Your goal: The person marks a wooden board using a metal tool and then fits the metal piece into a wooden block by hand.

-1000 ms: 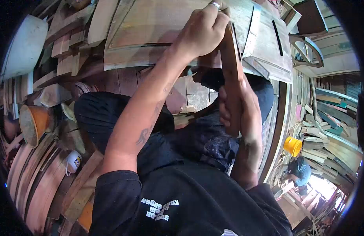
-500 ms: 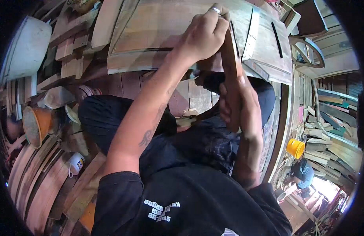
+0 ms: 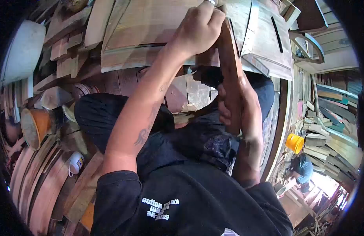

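A long, narrow wooden piece [image 3: 229, 59] slants between my hands, over the near edge of a wooden workboard [image 3: 150, 35]. My right hand [image 3: 245, 104] is wrapped round its lower part, with the thumb along its face. My left hand [image 3: 199, 29], with a ring on one finger, is closed in a fist beside the upper end of the piece. Whatever the left fingers grip is hidden from view. A flat strip [image 3: 251, 27] and a small wooden block [image 3: 256, 65] lie on the board to the right.
Stacked wood offcuts [image 3: 68, 47], an orange cone-shaped container [image 3: 36, 126] and a small white bucket [image 3: 75, 163] are at the left. On the right are a yellow bucket [image 3: 294, 143], a timber pile [image 3: 331, 110] and another person [image 3: 302, 169] sitting farther off.
Compared with half a second ago, my left fist is slightly up and to the left near the top of the wooden piece. My right hand keeps its grip. The view has shifted a little.
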`<state>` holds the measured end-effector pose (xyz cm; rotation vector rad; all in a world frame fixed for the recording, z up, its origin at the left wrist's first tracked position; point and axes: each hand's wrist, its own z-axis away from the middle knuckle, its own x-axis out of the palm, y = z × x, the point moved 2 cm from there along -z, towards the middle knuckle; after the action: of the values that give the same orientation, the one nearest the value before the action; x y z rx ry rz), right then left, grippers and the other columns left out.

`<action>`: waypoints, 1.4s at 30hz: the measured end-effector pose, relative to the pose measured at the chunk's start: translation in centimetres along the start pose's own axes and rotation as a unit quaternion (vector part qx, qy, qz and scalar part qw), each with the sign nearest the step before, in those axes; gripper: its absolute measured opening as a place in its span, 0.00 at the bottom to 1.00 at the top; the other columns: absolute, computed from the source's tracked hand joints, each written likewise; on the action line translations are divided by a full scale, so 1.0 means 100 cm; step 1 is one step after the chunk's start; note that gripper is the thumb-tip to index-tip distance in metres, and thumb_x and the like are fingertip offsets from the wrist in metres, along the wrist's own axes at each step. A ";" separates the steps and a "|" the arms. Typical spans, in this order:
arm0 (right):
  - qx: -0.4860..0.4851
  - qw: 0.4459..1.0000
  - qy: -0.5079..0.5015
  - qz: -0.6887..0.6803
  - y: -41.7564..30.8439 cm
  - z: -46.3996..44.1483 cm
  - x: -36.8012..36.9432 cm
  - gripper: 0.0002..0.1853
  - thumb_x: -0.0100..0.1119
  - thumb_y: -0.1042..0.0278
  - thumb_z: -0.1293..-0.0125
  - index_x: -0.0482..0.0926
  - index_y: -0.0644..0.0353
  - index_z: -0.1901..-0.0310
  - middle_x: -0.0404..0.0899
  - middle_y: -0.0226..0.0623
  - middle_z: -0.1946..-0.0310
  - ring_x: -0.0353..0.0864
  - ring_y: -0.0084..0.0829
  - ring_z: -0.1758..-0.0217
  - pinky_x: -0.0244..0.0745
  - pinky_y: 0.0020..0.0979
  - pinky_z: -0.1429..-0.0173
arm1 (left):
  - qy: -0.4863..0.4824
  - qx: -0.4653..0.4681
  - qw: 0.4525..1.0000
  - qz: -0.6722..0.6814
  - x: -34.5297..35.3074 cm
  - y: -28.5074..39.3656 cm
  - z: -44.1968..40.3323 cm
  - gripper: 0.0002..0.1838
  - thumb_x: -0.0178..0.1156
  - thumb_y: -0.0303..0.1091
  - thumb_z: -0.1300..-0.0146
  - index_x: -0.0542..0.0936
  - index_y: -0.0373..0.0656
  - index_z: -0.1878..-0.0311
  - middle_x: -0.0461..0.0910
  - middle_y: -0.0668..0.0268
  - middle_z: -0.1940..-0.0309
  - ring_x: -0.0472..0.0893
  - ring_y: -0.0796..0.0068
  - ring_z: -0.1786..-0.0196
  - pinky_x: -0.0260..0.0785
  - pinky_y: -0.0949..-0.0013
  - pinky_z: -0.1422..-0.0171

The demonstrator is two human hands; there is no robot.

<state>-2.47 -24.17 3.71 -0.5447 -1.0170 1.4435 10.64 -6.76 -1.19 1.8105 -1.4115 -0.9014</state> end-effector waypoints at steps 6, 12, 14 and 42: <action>0.006 1.000 0.006 -0.015 0.000 0.011 0.004 0.28 0.44 0.50 0.15 0.65 0.52 0.20 0.71 0.30 0.64 0.68 0.20 0.78 0.63 0.23 0.77 | -0.010 -0.027 0.999 0.030 0.000 -0.003 -0.007 0.07 0.47 0.28 0.24 0.72 0.36 0.59 0.76 0.53 0.69 0.80 0.52 0.64 0.73 0.56 0.55; 0.022 1.000 -0.009 0.001 -0.009 -0.013 -0.006 0.29 0.45 0.49 0.15 0.63 0.50 0.19 0.72 0.31 0.63 0.67 0.20 0.78 0.64 0.24 0.77 | 0.004 0.001 0.999 0.034 0.001 -0.003 -0.001 0.08 0.48 0.29 0.23 0.74 0.35 0.58 0.78 0.52 0.69 0.81 0.52 0.64 0.74 0.56 0.56; 0.028 0.999 -0.017 0.004 -0.009 -0.019 -0.007 0.29 0.45 0.49 0.16 0.64 0.49 0.19 0.73 0.31 0.63 0.68 0.20 0.77 0.65 0.25 0.77 | 0.042 0.038 0.998 0.000 0.006 -0.014 0.001 0.10 0.48 0.30 0.23 0.75 0.32 0.56 0.82 0.46 0.63 0.85 0.44 0.57 0.75 0.52 0.53; -0.037 0.998 0.006 0.043 -0.002 -0.026 -0.001 0.28 0.44 0.40 0.17 0.72 0.63 0.43 0.76 0.34 0.65 0.69 0.21 0.79 0.64 0.25 0.79 | 0.002 0.009 1.000 0.001 0.001 -0.003 0.001 0.09 0.49 0.30 0.24 0.74 0.34 0.56 0.80 0.45 0.65 0.83 0.39 0.60 0.73 0.49 0.56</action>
<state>-0.25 -23.62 2.55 -0.6578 -1.0509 1.4804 10.72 -6.82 -1.53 1.8237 -1.4221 -0.8865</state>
